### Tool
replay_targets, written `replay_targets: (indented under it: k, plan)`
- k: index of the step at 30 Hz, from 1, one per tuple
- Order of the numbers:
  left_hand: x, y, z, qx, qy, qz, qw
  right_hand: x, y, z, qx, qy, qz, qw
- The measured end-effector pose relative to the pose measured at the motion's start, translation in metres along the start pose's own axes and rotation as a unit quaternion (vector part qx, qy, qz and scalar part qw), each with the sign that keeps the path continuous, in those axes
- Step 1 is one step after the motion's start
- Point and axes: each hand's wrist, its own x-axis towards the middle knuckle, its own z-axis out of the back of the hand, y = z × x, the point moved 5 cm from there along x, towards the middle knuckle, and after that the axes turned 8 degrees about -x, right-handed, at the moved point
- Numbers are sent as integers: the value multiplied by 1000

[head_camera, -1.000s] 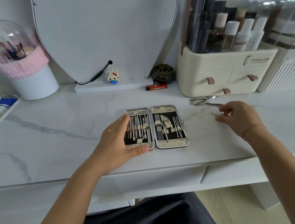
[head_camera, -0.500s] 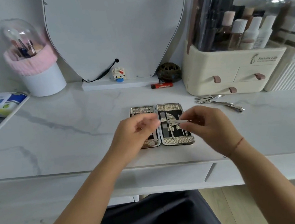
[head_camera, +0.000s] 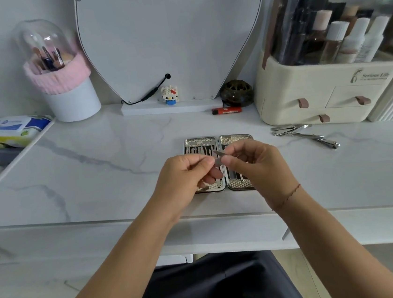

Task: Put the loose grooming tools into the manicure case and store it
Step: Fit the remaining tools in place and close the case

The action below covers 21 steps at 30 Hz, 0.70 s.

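Observation:
The manicure case (head_camera: pixel 236 138) lies open flat on the marble desk, its two halves lined with metal tools, mostly hidden behind my hands. My left hand (head_camera: pixel 183 174) and my right hand (head_camera: pixel 258 163) meet just above the case, both pinching a small flat metal tool (head_camera: pixel 219 159) between fingertips. Several loose silver clippers (head_camera: pixel 304 135) lie on the desk to the right of the case, in front of the organizer.
A cream cosmetics organizer (head_camera: pixel 326 94) with drawers stands at the back right. A mirror base (head_camera: pixel 168 108), a small toy figure (head_camera: pixel 169 95), a dark round holder (head_camera: pixel 236 93) and a red tube (head_camera: pixel 226 110) line the back. A brush holder (head_camera: pixel 59 73) and wipes (head_camera: pixel 14 130) sit left.
My right hand picked a small metal tool off the desk at the right and carried it over the case. My left hand left the case edge and took hold of the tool too.

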Motion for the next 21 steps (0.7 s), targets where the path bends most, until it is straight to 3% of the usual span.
replay_targets:
  k: [4, 6, 10, 14, 18, 21]
  plan:
    - [3, 1, 8, -16, -24, 37, 999, 1, 3, -4, 64, 58, 5, 996]
    - [5, 2, 13, -31, -36, 57, 997, 2, 5, -4, 44, 66, 21, 997]
    - [6, 8, 17, -45, -55, 97, 993, 4, 11, -6, -84, 22, 91, 992]
    - [8, 14, 25, -87, -81, 129, 985, 0, 11, -7, -112, -28, 131, 985]
    - [9, 14, 29, -62, -59, 111, 990, -3, 5, -10, -25, -35, 77, 996]
    - [8, 14, 30, 6, -26, 52, 998, -2, 4, -8, -6, -32, 62, 998]
